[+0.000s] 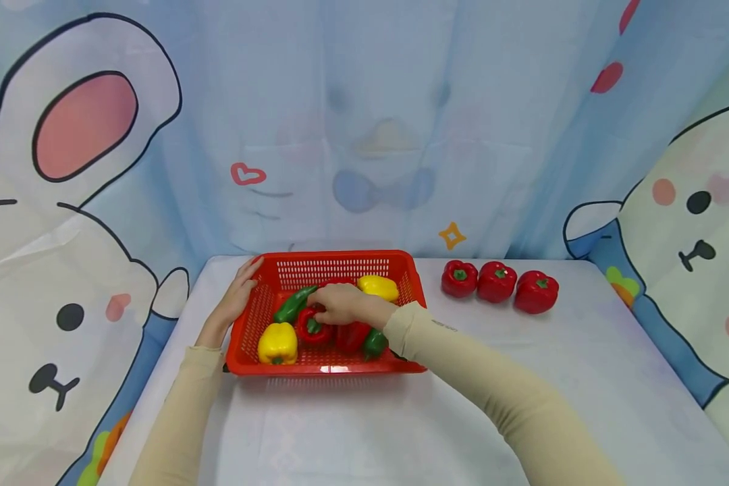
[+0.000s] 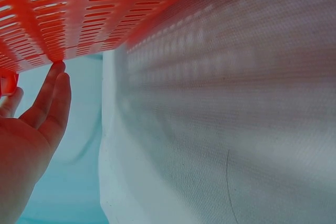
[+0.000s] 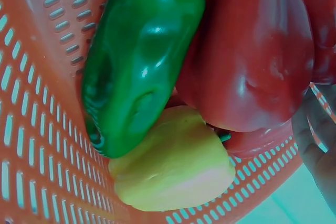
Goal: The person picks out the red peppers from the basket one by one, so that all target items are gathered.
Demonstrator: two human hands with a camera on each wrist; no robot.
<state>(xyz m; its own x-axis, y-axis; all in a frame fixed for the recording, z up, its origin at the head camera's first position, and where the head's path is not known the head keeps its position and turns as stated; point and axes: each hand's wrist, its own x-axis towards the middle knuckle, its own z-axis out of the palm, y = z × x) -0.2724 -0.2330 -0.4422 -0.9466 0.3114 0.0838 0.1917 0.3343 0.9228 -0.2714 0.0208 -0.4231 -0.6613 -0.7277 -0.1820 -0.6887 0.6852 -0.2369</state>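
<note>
A red plastic basket point(image 1: 325, 369) with slotted walls holds red, yellow and green peppers. At its left rim, my left hand point(image 1: 238, 295) rests with straight fingers; the left wrist view shows fingertips point(image 2: 58, 69) touching the outer wall. My right hand point(image 1: 340, 304) reaches inside, thumb over a red bell pepper point(image 1: 312, 331) beside a long green pepper point(image 1: 294, 304). Only part of that hand point(image 3: 317, 135) shows in the right wrist view, beside the peppers; its grip is hidden. Near the wrist lie another red bell pepper point(image 3: 257, 51), a green pepper point(image 3: 144, 56) and a yellow pepper point(image 3: 173, 161).
Three red bell peppers stand in a row right of the basket: one nearest it point(image 1: 459, 279), a middle one point(image 1: 496, 281) and an outer one point(image 1: 536, 292). All rest on the white-covered table point(image 1: 583, 378). A cartoon-printed curtain point(image 1: 376, 88) hangs behind the table.
</note>
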